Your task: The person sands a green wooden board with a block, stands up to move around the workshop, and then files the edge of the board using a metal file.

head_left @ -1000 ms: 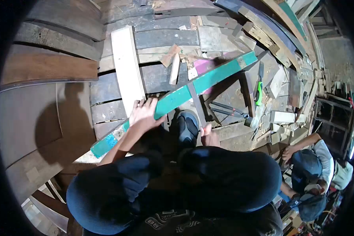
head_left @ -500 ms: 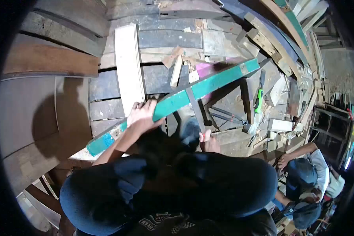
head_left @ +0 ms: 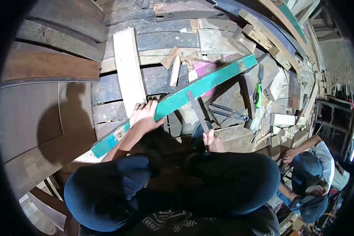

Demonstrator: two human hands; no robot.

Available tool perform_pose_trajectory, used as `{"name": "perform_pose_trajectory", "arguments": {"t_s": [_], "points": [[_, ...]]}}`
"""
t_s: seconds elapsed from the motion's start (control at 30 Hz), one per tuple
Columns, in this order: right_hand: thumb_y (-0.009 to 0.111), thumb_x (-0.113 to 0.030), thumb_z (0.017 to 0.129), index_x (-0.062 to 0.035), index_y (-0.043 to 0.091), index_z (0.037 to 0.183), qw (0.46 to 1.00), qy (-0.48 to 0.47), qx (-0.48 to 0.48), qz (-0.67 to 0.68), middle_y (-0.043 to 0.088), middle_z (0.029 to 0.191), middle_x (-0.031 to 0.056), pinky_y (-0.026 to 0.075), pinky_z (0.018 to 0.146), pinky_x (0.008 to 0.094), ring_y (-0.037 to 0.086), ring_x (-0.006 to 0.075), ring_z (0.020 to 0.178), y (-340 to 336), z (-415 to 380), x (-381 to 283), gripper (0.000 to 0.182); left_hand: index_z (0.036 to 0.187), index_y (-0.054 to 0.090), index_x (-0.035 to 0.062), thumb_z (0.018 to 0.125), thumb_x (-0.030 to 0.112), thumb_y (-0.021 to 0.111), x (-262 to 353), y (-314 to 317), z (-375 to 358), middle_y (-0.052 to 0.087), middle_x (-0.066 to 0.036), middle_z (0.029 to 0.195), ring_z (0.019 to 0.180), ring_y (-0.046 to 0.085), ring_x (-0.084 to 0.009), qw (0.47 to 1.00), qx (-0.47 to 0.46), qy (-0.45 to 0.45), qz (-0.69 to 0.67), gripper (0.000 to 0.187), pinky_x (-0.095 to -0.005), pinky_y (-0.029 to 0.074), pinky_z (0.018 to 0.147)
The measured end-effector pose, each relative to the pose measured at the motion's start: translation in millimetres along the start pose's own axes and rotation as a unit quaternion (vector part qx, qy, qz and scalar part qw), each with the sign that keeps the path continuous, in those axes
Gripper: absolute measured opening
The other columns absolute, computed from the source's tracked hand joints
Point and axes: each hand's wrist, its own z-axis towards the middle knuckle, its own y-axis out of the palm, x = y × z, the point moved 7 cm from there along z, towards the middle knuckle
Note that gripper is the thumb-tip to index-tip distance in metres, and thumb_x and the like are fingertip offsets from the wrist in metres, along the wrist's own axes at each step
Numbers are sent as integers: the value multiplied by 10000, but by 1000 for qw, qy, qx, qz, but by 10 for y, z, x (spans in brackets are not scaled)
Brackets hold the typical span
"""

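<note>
A long green-painted wooden beam (head_left: pixel 216 80) lies diagonally in front of me. My left hand (head_left: pixel 144 117) is wrapped over the beam left of its middle, the fingers on its far edge. My right hand (head_left: pixel 212 142) is closed round the near end of a flat metal tool (head_left: pixel 198 112), a bit of red showing at the grip. The tool's far end meets the beam's near face. Right of it lie dark-handled pliers (head_left: pixel 227 113) and a saw with a green handle (head_left: pixel 258 95).
A white board (head_left: pixel 129 70) lies on the plank floor at the left, near brown panels (head_left: pixel 53 63). Wood offcuts (head_left: pixel 282 120) are scattered at the right, with long boards (head_left: pixel 271 47) behind. Another person (head_left: pixel 308 165) crouches at the lower right.
The tool's near end and my right hand have shifted slightly right and down. The view has moved a little; my left hand still grips the beam.
</note>
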Motion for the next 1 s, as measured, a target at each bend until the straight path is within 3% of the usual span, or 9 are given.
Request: {"name": "perform_pose_trajectory", "arguments": {"t_s": [0.13,0.23,0.37,0.43,0.5,0.63,0.83,0.9,1.0], "points": [[512,-292,987,-24,417,957,998,4,-54,41,618,686,279,496,589,573,641,479,684,-40,352,-286,286,1168,535,72,769,485,725,8,23,11,679,-186,945,872,671,-369,1000,-16,-21,4,605,-466,483,917],[507,-267,996,-15,401,944,997,-69,-4,41,607,635,259,486,553,560,619,482,640,-113,803,-647,278,1192,522,76,770,489,723,16,45,-13,677,-189,988,900,676,-373,1000,-15,-17,0,623,-476,511,884],[536,-259,983,6,429,987,996,-89,5,26,617,689,273,489,543,560,625,475,628,-197,616,-588,286,1128,539,61,766,484,725,26,58,23,666,-167,975,857,680,-358,999,-27,-26,35,588,-462,516,849],[548,-294,970,-4,457,1003,991,-116,51,35,602,599,223,501,460,521,626,436,524,-79,367,-347,306,1103,542,57,766,485,723,69,28,7,660,-154,965,844,680,-348,999,-14,-17,37,574,-456,516,829],[554,-307,966,-15,464,998,998,-19,-17,-55,599,594,223,505,471,529,626,438,528,41,157,-139,307,1097,540,54,768,481,722,97,-6,15,657,-158,966,846,679,-348,999,-4,-7,35,569,-454,512,829],[503,-310,992,-24,452,1012,995,-82,33,50,611,612,225,528,525,535,639,443,576,-80,417,-345,292,1185,535,21,788,436,727,134,-41,20,665,-205,976,847,668,-397,1000,-16,2,8,605,-474,510,848],[478,-300,1006,-33,435,969,996,-90,1,1,649,690,221,547,519,497,658,408,590,-190,763,-562,273,1240,503,43,803,476,697,101,-5,32,647,-220,1056,954,640,-415,997,-64,-18,30,645,-492,487,885],[513,-332,986,-44,468,956,992,-105,70,-1,644,671,207,538,500,474,667,383,588,-121,487,-348,294,1239,504,41,804,498,681,87,21,11,646,-225,1056,955,636,-425,998,-46,-9,31,655,-495,485,891],[525,-334,977,-43,469,938,998,-17,-21,-58,631,676,224,542,542,483,678,388,646,10,222,-137,299,1256,487,40,800,515,671,63,37,28,641,-237,1060,1012,625,-414,997,-68,-20,17,683,-504,456,945]]}}
